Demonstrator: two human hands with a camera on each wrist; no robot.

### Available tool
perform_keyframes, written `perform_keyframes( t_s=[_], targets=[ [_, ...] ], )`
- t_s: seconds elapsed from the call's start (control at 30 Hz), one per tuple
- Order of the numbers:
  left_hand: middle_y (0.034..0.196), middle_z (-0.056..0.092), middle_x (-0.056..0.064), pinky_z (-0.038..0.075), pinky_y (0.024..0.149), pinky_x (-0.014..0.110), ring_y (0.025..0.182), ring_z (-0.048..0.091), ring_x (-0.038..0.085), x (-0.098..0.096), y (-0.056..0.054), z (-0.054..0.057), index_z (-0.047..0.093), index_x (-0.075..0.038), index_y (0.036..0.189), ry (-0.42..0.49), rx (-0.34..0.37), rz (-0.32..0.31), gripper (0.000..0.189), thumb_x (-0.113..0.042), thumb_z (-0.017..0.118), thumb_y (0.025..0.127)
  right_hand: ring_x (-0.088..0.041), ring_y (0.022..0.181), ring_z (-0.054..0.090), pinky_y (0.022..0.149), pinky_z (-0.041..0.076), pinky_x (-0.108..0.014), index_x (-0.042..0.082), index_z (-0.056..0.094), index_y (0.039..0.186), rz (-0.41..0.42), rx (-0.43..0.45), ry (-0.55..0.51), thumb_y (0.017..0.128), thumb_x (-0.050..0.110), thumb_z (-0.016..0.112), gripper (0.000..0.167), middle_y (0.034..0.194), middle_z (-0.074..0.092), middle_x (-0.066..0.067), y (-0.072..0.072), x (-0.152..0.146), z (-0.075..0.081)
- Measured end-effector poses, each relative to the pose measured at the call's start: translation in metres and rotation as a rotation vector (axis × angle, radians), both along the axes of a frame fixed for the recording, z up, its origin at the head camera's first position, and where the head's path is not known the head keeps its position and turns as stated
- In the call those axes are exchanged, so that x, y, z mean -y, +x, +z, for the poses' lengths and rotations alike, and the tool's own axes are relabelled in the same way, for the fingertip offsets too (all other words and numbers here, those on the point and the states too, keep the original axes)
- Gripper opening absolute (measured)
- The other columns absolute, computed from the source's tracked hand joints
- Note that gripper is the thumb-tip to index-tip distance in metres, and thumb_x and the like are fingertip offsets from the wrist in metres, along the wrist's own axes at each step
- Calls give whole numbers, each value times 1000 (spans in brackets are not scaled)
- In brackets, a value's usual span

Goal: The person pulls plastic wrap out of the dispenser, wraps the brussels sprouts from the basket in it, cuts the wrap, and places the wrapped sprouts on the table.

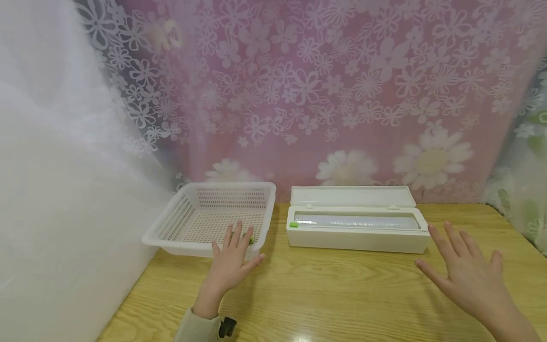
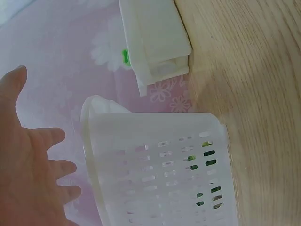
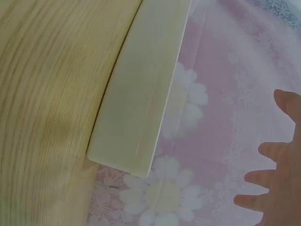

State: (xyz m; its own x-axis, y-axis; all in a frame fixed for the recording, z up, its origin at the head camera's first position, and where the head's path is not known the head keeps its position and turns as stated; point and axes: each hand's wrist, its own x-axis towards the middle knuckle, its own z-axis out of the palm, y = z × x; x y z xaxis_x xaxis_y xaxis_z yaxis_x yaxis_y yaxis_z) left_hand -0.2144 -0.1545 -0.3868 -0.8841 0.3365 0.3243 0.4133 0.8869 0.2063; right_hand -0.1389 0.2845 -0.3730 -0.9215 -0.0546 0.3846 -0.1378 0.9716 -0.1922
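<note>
With its fingers spread, my left hand (image 1: 229, 263) hovers before the near rim of a white plastic basket (image 1: 171, 247) and holds nothing. Something green (image 1: 251, 240) lies in the basket, mostly hidden behind that hand; through the slots in the left wrist view more green bits (image 2: 209, 157) show, too little to tell their kind. A white cling film dispenser (image 1: 359, 241) stands to the right, lid (image 1: 352, 196) raised, a roll of clear film (image 1: 356, 222) inside and a green tab (image 1: 294, 224) on its left edge. My right hand (image 1: 474, 278), fingers spread, hovers near its right end, holding nothing.
Everything stands on a wood-grain table (image 1: 333, 294). Behind it hangs a pink flowered curtain (image 1: 299, 118), and a white sheet (image 1: 64, 190) hangs along the left side. The table's right corner (image 1: 489, 209) is near the curtain.
</note>
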Motion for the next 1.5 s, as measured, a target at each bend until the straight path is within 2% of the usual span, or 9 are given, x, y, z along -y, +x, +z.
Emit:
perform_keyframes(
  t_s=[0.23,0.4,0.5,0.63,0.7,0.8,1.03,1.23,1.5],
  targets=[
    [145,13,12,16,94,63,132,7,29,-2,-1,1,30,-13,138,24,-43,-45,66,-52,44,87,-49,113,27,78,11,-72,13,18,142,30,-112,2,81,46,57,79,134,27,-28,-3,1,1],
    [139,30,15,24,95,56,126,26,32,-4,-2,3,43,-8,131,50,-127,-76,56,-40,54,86,-47,101,38,78,22,-64,4,41,129,59,-217,-5,79,40,62,66,119,43,-27,-3,4,2],
    [125,47,14,35,90,48,114,43,29,-5,-1,4,53,-4,120,71,-199,-99,45,-32,59,84,-44,94,45,76,27,-62,0,53,112,81,-299,-21,75,33,67,52,109,51,-24,-3,7,4],
    [101,60,9,48,74,35,91,57,23,-6,0,4,60,-3,104,89,-287,-132,32,-25,64,81,-42,86,51,70,32,-60,0,59,98,93,-361,-39,71,27,70,40,97,58,-21,-2,8,4],
    [95,61,8,49,69,32,86,58,21,-6,0,3,61,-3,100,89,-311,-142,29,-24,65,80,-42,82,52,66,34,-60,0,60,96,92,-365,-39,71,27,70,38,94,59,-21,-3,8,4],
    [94,61,7,49,68,31,85,59,21,-8,-2,2,62,-3,97,88,-339,-155,28,-25,65,80,-42,78,54,61,35,-58,-1,60,94,94,-363,-43,70,27,71,38,91,60,-22,-4,6,5],
    [97,61,8,49,73,31,90,58,22,-19,-11,2,62,-4,98,93,-319,-170,27,-25,64,81,-40,69,56,54,39,-55,-2,61,92,129,-396,-63,70,24,71,36,86,61,-22,-10,3,3],
    [95,61,8,49,71,30,87,58,21,-36,-23,2,61,-2,99,107,-329,-224,28,-24,63,82,-43,77,54,61,38,-56,-4,60,95,137,-332,-99,72,21,70,35,89,59,-25,-17,-1,1],
    [102,60,9,47,77,30,95,56,20,-64,-39,0,59,-3,105,128,-257,-275,32,-28,60,84,-43,81,53,65,40,-54,-5,58,99,187,-245,-141,75,17,68,34,93,58,-26,-36,-12,-7]
  ],
)
